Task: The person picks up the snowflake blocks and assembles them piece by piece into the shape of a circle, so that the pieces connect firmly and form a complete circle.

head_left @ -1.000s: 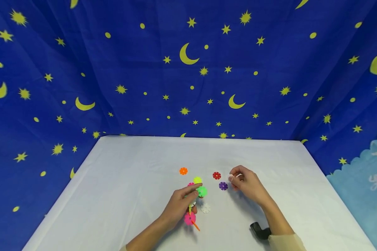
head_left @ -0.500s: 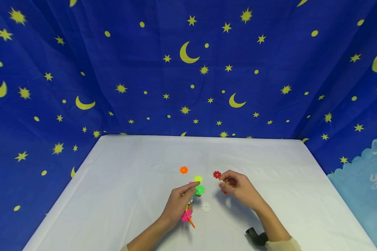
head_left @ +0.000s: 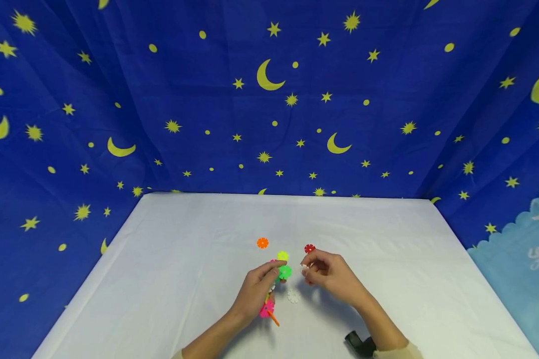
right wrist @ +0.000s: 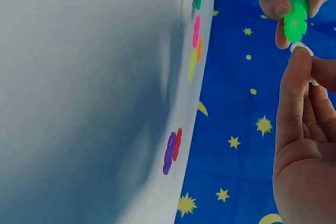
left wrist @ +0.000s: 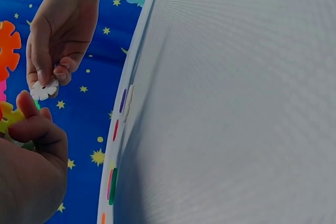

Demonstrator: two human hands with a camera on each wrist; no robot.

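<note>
Clearly, left hand [head_left: 253,290] gripping one linked disc chain [head_left: 285,272], right hand [head_left: 334,277] pinching one white disc [left wrist: 43,93], seven loose discs [right wrist: 192,65].

I face a blue moon-and-star curtain [head_left: 251,109] behind a white table [head_left: 179,254]. On my right is a scalloped light-blue panel [head_left: 518,264].

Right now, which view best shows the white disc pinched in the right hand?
The left wrist view: the white disc shows much of its notched face past the right hand. The head view gives only a small, partly hidden bit; the right wrist view, just narrow parts.
</note>
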